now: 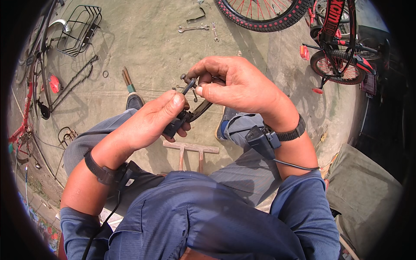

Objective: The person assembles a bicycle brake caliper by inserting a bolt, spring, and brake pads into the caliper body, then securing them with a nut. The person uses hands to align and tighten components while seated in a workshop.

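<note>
My left hand is closed round a black bicycle part with a blocky lower end and a dark curved arm; I cannot tell its exact kind. A short dark rod sticks up from it past my left thumb. The bent fingers of my right hand pinch the upper end of this rod between thumb and forefinger. A dark rounded bolt-like end shows by those fingertips. My palms and curled fingers hide much of the part. Both hands are held above the ground, between my knees.
Spanners lie on the concrete ahead, below a bicycle wheel. A red-and-black bicycle stands far right. At left are a wire basket, a chain and a red frame. A wooden stool is between my legs.
</note>
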Demonstrator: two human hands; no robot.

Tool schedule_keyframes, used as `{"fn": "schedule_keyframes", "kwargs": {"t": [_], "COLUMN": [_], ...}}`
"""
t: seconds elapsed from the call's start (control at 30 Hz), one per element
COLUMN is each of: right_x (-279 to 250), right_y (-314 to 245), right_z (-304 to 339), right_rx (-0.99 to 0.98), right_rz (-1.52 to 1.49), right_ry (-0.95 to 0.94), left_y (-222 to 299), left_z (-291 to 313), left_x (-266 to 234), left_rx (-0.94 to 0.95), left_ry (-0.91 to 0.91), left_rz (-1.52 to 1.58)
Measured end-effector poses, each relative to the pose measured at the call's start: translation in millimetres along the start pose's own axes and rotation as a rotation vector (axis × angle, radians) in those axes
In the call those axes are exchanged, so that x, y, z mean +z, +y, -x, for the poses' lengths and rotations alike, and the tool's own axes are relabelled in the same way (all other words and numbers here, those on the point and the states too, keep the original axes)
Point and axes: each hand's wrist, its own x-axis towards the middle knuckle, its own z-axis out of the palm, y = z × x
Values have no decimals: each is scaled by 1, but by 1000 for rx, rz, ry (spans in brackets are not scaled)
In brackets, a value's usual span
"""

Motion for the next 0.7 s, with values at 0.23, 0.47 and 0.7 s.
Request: {"fn": "schedule_keyframes", "kwargs": {"t": [0.23,0.47,0.7], "right_x": [0,-1,-1], "right_y": [3,5,5], "right_z": [-2,-3,-4], "right_rx": [13,0,-47], "right_rz": [-2,0,61], "right_ry": [18,22,56], "left_y": [-2,0,-1], "left_z": [0,0,-1], "left_x": [-1,-1,-1], "left_rx": [12,-3,5], "left_ry": [-14,-11,-6], "left_rz": [16,3,14]}}
